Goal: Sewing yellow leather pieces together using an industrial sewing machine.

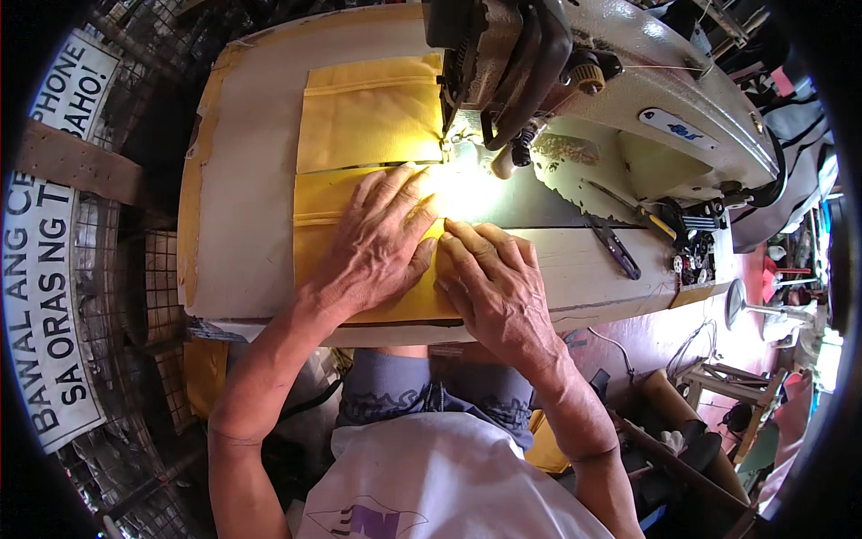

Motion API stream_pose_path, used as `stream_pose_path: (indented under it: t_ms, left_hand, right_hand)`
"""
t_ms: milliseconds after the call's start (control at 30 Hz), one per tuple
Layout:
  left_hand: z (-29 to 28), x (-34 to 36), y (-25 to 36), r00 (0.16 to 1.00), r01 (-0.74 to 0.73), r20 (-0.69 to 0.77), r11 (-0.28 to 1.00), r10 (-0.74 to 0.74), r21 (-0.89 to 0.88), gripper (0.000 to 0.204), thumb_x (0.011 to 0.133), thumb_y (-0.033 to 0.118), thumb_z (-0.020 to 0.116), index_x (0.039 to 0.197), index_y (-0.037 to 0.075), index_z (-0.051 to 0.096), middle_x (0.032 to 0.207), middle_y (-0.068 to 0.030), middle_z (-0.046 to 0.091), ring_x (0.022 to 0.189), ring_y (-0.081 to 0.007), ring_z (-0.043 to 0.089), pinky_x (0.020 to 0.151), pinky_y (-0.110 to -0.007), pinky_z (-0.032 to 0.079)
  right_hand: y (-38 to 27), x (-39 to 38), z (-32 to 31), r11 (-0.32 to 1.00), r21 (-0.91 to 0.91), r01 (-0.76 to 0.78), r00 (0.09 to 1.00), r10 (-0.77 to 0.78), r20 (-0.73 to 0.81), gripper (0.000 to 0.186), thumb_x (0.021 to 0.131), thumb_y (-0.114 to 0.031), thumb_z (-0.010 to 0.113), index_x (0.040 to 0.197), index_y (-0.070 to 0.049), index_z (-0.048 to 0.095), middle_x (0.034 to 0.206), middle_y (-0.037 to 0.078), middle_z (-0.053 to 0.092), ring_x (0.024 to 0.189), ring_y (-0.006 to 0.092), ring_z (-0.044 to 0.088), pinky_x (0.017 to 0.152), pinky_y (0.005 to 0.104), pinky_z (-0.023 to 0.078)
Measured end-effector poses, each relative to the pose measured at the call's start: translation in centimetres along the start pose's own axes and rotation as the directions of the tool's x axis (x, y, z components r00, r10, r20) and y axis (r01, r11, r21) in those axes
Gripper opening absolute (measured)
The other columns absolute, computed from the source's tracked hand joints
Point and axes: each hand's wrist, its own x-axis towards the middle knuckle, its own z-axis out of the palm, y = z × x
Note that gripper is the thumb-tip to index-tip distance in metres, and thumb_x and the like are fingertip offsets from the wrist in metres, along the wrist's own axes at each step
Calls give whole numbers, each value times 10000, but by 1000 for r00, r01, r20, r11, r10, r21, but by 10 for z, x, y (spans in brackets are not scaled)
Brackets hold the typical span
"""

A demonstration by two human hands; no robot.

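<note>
A yellow fabric piece (368,112) with stitched seams and dark bands lies flat under the sewing machine's head (503,72). On its lower half rests my left hand (382,238), palm down, fingers stretched forward beside the lit needle area. My right hand (494,283) lies along the fabric's right edge, fingers laid forward and slightly bent, the fingertips touching the edge and the bed. Both hands are open and press on the cloth. Glare from the lamp hides the needle and presser foot closely.
A purple-handled cutter (615,247) and a yellow-and-black screwdriver (660,223) lie on the right of the table (242,180). Bobbins and small parts (696,247) sit near the right edge. A wire grille and white sign (54,269) stand at left.
</note>
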Motion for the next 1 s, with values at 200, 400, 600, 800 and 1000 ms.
stream_pose_path:
  t_ms: [200, 400, 600, 800, 1000]
  left_hand:
    - [-3, 2, 0, 999, 32, 19, 999, -31, -32, 413, 888, 155, 638, 1273, 11, 596, 1421, -176, 530, 1383, -350, 438, 1169, -498, 321]
    - [-1, 6, -4, 999, 27, 25, 999, -27, -26, 398, 909, 156, 622, 1281, 16, 595, 1422, -164, 537, 1387, -341, 435, 1164, -499, 322]
    - [0, 10, -9, 1000, 23, 14, 999, -22, -41, 392, 918, 142, 616, 1288, 13, 599, 1415, -161, 551, 1375, -341, 449, 1163, -496, 322]
    - [1, 11, -9, 1000, 9, -5, 999, -10, -52, 386, 921, 153, 617, 1276, 1, 616, 1395, -176, 561, 1371, -344, 453, 1161, -500, 327]
    - [1, 18, -19, 1000, 4, 15, 1000, -5, 14, 397, 927, 146, 608, 1294, -4, 603, 1369, -188, 568, 1368, -352, 452, 1170, -491, 320]
  right_hand:
    - [0, 4, -3, 1000, 26, -11, 1000, 11, 15, 441, 870, -174, 736, 1273, -37, 623, 1353, 118, 623, 1207, 306, 574, 1005, 430, 427]
    - [4, 8, -3, 1000, 21, -16, 999, 16, 34, 438, 868, -171, 737, 1270, -39, 625, 1353, 111, 624, 1167, 302, 583, 991, 426, 435]
    - [8, 13, -1, 1000, -5, 5, 1000, -5, 14, 417, 880, -187, 708, 1256, -29, 621, 1327, 102, 624, 1166, 279, 573, 935, 415, 442]
    - [9, 15, -2, 1000, 2, 22, 1000, -22, -2, 426, 858, -187, 717, 1241, -27, 618, 1287, 102, 634, 1124, 275, 579, 920, 416, 443]
    - [14, 25, 0, 1000, -13, 25, 1000, -25, 1, 434, 844, -178, 712, 1239, -25, 619, 1254, 103, 640, 1067, 266, 583, 873, 405, 439]
